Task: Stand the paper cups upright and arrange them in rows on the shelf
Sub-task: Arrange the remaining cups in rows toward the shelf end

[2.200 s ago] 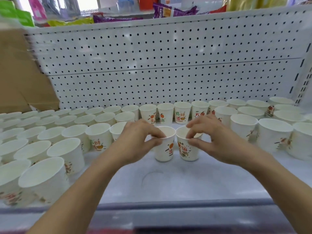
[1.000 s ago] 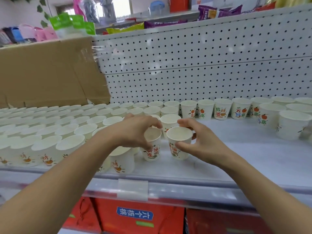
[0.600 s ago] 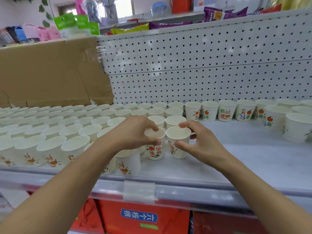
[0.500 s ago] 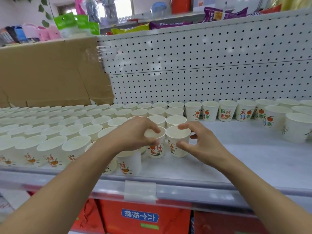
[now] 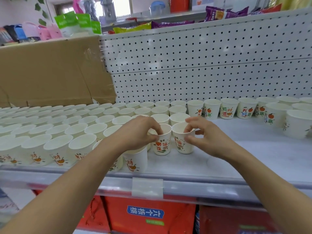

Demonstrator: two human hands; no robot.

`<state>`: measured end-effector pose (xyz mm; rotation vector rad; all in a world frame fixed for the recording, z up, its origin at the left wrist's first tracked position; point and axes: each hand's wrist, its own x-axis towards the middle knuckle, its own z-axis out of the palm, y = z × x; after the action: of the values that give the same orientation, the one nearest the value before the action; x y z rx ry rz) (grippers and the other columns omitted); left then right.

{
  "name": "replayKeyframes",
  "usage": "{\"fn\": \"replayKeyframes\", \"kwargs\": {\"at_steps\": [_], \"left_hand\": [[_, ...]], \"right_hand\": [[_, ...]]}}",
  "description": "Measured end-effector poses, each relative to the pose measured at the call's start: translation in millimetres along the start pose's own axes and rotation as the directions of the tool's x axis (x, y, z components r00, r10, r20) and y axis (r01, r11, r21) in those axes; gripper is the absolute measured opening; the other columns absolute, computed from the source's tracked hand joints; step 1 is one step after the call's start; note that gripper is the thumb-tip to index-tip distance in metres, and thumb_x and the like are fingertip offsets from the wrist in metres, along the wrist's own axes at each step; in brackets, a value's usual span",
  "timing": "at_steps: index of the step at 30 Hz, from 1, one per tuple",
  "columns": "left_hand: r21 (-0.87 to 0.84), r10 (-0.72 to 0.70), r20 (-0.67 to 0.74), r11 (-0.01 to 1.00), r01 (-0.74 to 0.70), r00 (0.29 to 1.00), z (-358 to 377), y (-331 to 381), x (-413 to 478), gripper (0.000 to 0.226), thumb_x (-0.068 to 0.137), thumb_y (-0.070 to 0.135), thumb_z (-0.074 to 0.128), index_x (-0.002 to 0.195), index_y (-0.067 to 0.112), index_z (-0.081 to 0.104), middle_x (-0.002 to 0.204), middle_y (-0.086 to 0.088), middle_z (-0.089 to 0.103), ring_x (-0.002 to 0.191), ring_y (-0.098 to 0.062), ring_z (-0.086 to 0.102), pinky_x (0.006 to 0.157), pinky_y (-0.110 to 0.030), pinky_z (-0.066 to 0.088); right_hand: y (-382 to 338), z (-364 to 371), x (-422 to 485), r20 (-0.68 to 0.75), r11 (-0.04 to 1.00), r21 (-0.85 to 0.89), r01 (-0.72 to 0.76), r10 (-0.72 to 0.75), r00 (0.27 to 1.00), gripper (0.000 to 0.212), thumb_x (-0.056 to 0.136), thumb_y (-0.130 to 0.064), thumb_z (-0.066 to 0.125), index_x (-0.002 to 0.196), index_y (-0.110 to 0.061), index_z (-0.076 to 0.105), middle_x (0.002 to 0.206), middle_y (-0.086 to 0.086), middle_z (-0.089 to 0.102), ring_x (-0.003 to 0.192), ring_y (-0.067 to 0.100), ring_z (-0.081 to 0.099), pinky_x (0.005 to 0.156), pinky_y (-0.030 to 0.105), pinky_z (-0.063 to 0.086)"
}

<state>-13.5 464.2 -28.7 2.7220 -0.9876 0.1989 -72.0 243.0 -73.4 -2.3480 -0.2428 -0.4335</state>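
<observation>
Two white paper cups with red print stand upright side by side on the grey shelf (image 5: pixel 253 154). My left hand (image 5: pixel 140 134) pinches the rim of the left cup (image 5: pixel 163 146). My right hand (image 5: pixel 204 137) pinches the rim of the right cup (image 5: pixel 181 144). Both cups sit at the right end of the rows of upright cups (image 5: pixel 67 125) that fill the shelf's left half. A single row of printed cups (image 5: pixel 228 109) runs along the pegboard to the right.
A white pegboard (image 5: pixel 202 70) backs the shelf and a cardboard box (image 5: pixel 50 73) leans at the back left. Larger cups (image 5: pixel 297 125) cluster at the far right. Bare shelf lies right of my hands. Red boxes (image 5: pixel 145 215) sit below the shelf's front edge.
Both hands carried the two cups leftward from mid-shelf to the end of the left rows. In the last half second the hands and cups barely shifted.
</observation>
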Motion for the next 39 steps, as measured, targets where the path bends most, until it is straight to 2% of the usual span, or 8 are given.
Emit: {"fn": "replayKeyframes", "kwargs": {"at_steps": [4,14,21,26,30,34,37,39], "left_hand": [[0.035,-0.003,0.016,0.999,0.003,1.000,1,-2,0,0.011,0.086,0.034,0.065,0.089,0.045,0.065,0.116,0.010,0.063,0.107,-0.013,0.056,0.089,-0.042,0.049],[0.114,0.016,0.063,0.993,-0.023,0.998,-4,6,-7,0.044,0.083,0.051,0.064,0.123,0.035,0.057,0.128,0.008,0.057,0.119,-0.014,0.047,0.099,-0.040,0.041],[-0.154,0.181,-0.285,0.961,-0.231,0.941,15,68,-22,0.050,0.080,0.041,0.070,0.127,0.032,0.055,0.130,0.017,0.052,0.124,-0.002,0.042,0.099,-0.017,0.031],[-0.447,0.219,-0.312,0.825,-0.346,0.924,60,161,-1,0.053,0.081,0.044,0.068,0.130,0.043,0.046,0.134,0.027,0.044,0.124,0.012,0.038,0.100,-0.005,0.027],[-0.689,0.181,-0.205,0.671,-0.273,0.962,99,243,42,0.066,0.082,0.042,0.070,0.140,0.040,0.037,0.138,0.024,0.039,0.123,0.009,0.039,0.102,-0.018,0.034],[-0.817,0.037,-0.154,0.556,-0.149,0.987,127,301,104,0.080,0.081,0.035,0.073,0.146,0.030,0.027,0.147,0.012,0.034,0.129,-0.005,0.037,0.109,-0.031,0.033],[-0.776,-0.075,-0.197,0.621,-0.109,0.978,138,322,149,0.074,0.083,0.027,0.071,0.145,0.026,0.032,0.148,0.003,0.033,0.135,-0.015,0.032,0.113,-0.037,0.029],[-0.677,-0.056,-0.241,0.725,-0.126,0.969,144,327,168,0.057,0.085,0.021,0.067,0.138,0.026,0.046,0.145,0.001,0.038,0.135,-0.019,0.030,0.110,-0.029,0.024]], "right_hand": [[-1,-8,1,0.073,0.998,0.053,-0.040,0.036,0.997,0.018,0.082,-0.007,0.065,0.077,-0.025,0.062,0.134,-0.010,0.049,0.118,0.009,0.048,0.099,0.021,0.038],[-2,-8,0,0.085,0.983,0.153,-0.098,0.086,0.993,0.024,0.081,0.002,0.061,0.084,-0.021,0.064,0.141,-0.007,0.047,0.127,0.012,0.043,0.103,0.022,0.033],[15,-29,-48,-0.122,0.998,0.042,-0.042,0.047,0.991,0.045,0.085,-0.018,0.062,0.125,-0.037,0.053,0.147,-0.016,0.036,0.135,0.002,0.031,0.114,0.036,0.030],[58,-77,-109,-0.454,0.999,0.046,-0.029,0.046,0.890,0.037,0.087,-0.011,0.063,0.120,-0.027,0.060,0.133,-0.014,0.049,0.128,0.002,0.041,0.108,0.035,0.037],[100,-137,-149,-0.682,0.996,0.002,-0.086,0.064,0.729,0.040,0.084,-0.005,0.064,0.120,-0.022,0.058,0.124,-0.012,0.053,0.121,0.007,0.048,0.102,0.038,0.043],[144,-195,-176,-0.823,0.954,-0.050,-0.297,0.129,0.554,0.051,0.081,-0.010,0.069,0.128,-0.018,0.050,0.127,-0.002,0.048,0.121,0.015,0.040,0.102,0.044,0.039],[170,-227,-179,-0.774,0.900,-0.007,-0.435,0.271,0.573,0.065,0.080,-0.015,0.071,0.136,-0.017,0.040,0.135,0.004,0.042,0.126,0.022,0.035,0.108,0.039,0.033],[183,-240,-176,-0.714,0.873,-0.035,-0.486,0.318,0.623,0.068,0.080,-0.016,0.072,0.139,-0.015,0.038,0.140,0.006,0.039,0.130,0.023,0.034,0.110,0.037,0.030]]}}
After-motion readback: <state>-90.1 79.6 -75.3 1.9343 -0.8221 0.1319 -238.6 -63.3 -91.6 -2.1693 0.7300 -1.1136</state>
